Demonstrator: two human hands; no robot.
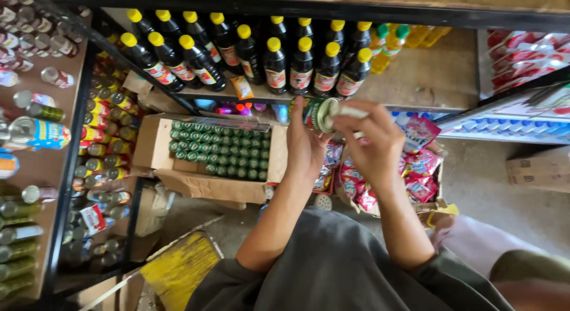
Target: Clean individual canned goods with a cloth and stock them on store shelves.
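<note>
Dark metal shelving (pixel 178 97) carries 2 rows of black bottles with yellow caps (pixel 279 64). Below it, an open cardboard box (pixel 202 183) holds green-capped bottles (pixel 219 153) packed tight. Left hand (pixel 304 146) grips a small green can (pixel 319 114) held up before the shelf edge. Right hand (pixel 374 147) pinches a white marker (pixel 351 112) against the can's top.

Dark yellow-capped bottles (pixel 276 64) were ranged on the wooden shelf (pixel 427 79); a carton (pixel 208 183) was set on the floor (pixel 481 186).
</note>
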